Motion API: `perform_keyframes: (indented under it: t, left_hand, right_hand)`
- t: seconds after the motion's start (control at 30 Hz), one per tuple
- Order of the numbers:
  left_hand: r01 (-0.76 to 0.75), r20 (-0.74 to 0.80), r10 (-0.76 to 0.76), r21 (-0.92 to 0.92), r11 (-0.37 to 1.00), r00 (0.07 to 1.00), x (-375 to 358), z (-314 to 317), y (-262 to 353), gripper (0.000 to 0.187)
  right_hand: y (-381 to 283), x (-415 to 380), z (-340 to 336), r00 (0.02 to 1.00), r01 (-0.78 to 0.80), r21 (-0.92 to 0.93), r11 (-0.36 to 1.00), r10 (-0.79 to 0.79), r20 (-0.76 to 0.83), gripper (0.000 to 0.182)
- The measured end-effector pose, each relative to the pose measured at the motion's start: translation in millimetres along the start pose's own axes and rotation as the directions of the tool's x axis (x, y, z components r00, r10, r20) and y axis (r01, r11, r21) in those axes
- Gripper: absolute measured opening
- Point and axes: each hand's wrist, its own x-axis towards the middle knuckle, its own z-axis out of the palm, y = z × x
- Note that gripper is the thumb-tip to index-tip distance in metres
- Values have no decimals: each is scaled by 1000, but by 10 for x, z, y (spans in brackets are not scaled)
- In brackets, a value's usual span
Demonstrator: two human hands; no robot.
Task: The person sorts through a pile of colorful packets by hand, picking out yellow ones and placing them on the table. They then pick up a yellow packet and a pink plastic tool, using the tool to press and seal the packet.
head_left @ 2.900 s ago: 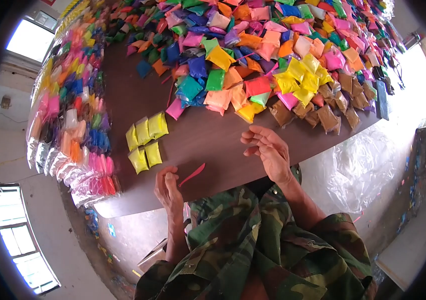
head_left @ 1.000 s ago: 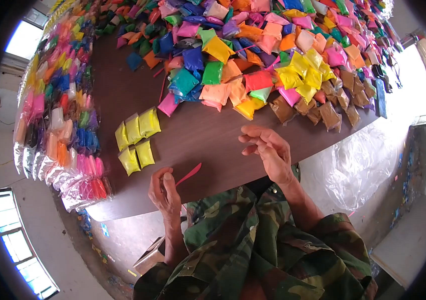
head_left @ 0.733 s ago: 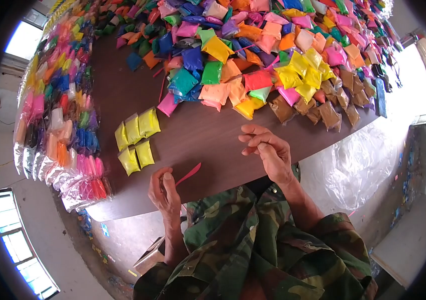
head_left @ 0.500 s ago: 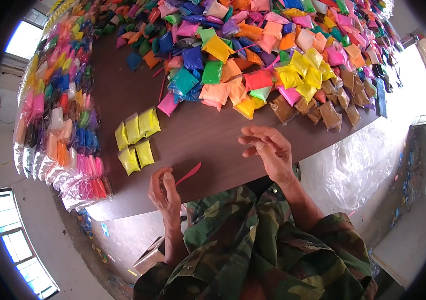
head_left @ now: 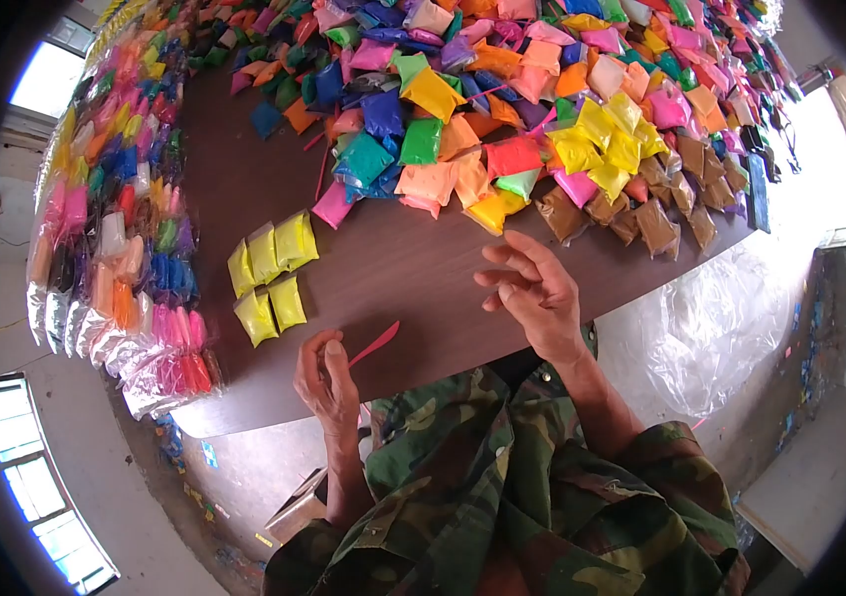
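Observation:
My left hand (head_left: 326, 375) is over the table's near edge with its fingers curled; whether it pinches anything is hidden. A thin pink strip (head_left: 376, 342) lies just to its right, and several yellow packets (head_left: 270, 260) rest in two rows beyond it. My right hand (head_left: 534, 288) hovers over the table at the centre right, empty, its fingers bent and apart. Nearest to that hand are an orange-yellow packet (head_left: 493, 212) and brown packets (head_left: 655, 228) at the edge of the pile. Bright yellow packets (head_left: 602, 139) sit on top of the pile.
A large pile of coloured packets (head_left: 423, 89) covers the far side of the dark table (head_left: 403, 268). Bagged coloured packets (head_left: 110, 248) are stacked along the left edge. Clear plastic sheeting (head_left: 716, 333) lies below the table's right edge.
My right hand's fingers have spread and lifted slightly, with the index finger reaching farther toward the pile. My left hand has barely moved.

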Motion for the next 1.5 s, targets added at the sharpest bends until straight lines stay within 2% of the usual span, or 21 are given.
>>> perform_keyframes:
  t: [0.13, 0.5, 0.73, 0.8, 1.43, 1.5]
  left_hand:
    - [47, 56, -49, 32, 998, 997, -11, -43, -2, 27]
    - [24, 27, -24, -4, 1000, 999, -3, -13, 16, 22]
    - [11, 6, -11, -7, 1000, 1000, -4, -2, -7, 20]
    - [25, 42, -26, 18, 1000, 999, -11, -31, -6, 25]
    - [53, 56, -56, 42, 998, 997, -9, -40, 13, 25]
    - [21, 52, -23, 46, 999, 998, -14, -27, 13, 27]
  right_hand:
    - [-6, -1, -2, 999, -39, -21, 999, 39, -15, 63]
    - [-20, 20, -13, 1000, -8, 4, 1000, 8, 23, 70]
    - [-13, 27, -9, 999, 25, -19, 1000, -24, 23, 70]
    - [-10, 29, -8, 999, 29, -23, 999, -29, 22, 70]
    - [-16, 33, 12, 1000, 4, -55, 998, -4, -3, 68]
    - [-7, 30, 12, 1000, 2, -44, 999, -2, -5, 67]
